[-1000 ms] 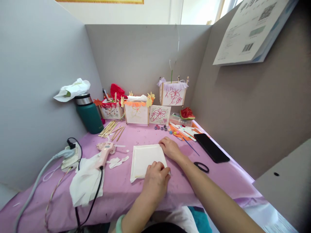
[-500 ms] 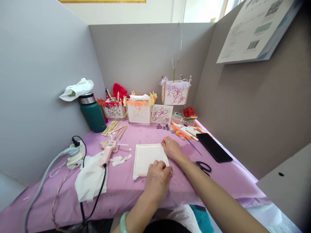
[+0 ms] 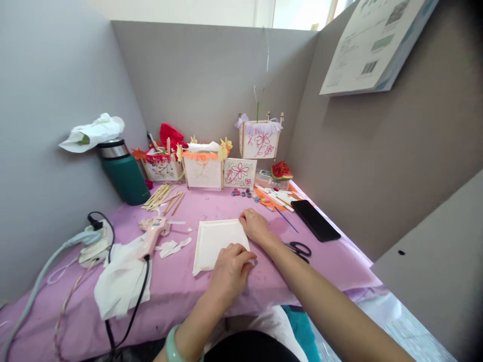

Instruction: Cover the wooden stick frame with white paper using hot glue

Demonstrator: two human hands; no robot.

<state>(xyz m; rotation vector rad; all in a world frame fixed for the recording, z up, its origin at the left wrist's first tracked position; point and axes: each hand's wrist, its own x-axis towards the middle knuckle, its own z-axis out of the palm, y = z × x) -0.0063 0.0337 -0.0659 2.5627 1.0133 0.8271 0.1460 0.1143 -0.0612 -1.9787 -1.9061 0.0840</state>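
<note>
Maybe hard pulling could wrinkle the white panel (image 3: 214, 236), two corners held by fingers of the left hand (image 3: 230, 265) and right hand (image 3: 255, 224).

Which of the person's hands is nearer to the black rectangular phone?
Right. The right hand is at the far right corner of the flat white square panel, left of the phone; the left hand, farther left, is at the panel's near right corner.

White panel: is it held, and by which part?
The left hand holds the panel by its near right corner; the right hand touches the far one.
</note>
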